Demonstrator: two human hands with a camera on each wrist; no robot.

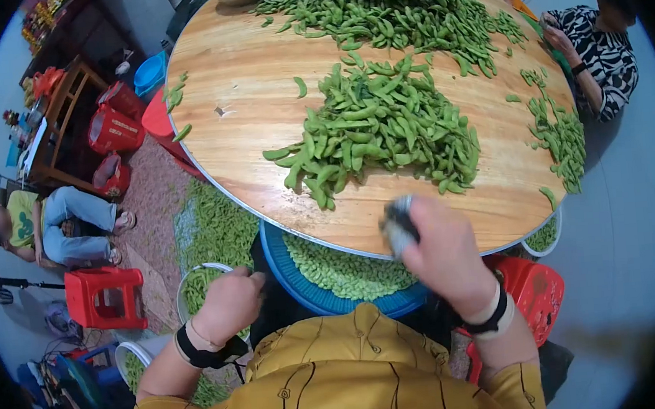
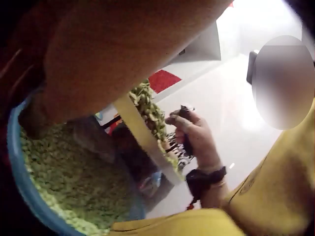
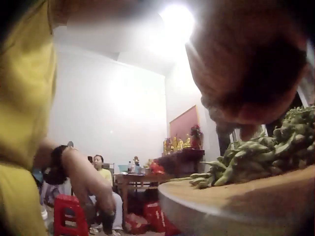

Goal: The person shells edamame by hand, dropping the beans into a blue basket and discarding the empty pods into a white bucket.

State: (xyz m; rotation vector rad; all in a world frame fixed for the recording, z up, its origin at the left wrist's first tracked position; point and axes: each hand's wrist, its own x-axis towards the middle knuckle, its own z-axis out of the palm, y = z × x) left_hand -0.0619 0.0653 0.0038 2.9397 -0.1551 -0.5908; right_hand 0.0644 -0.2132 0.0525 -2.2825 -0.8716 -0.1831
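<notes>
My right hand (image 1: 450, 249) is raised over the table's near edge, its fingers curled around a dark, blurred object with pale grey-blue edges (image 1: 400, 226). A heap of green soybean pods (image 1: 375, 128) lies on the round wooden table (image 1: 248, 126), just beyond that hand. Lower down on the left, my left hand (image 1: 231, 304) hangs beside a white bucket of pods (image 1: 195, 288) with its fingers bent; I cannot tell whether it holds anything. Between the hands, a blue basin (image 1: 274, 259) of shelled green beans (image 1: 344, 272) sits under the table's rim.
A larger pod pile (image 1: 405, 14) covers the table's far side. Scattered pods (image 1: 557, 136) lie along the right edge, near a person in a patterned shirt (image 1: 601, 60). Another person (image 1: 52, 218) sits at left, by a red stool (image 1: 105, 297). More pods (image 1: 217, 221) cover the floor.
</notes>
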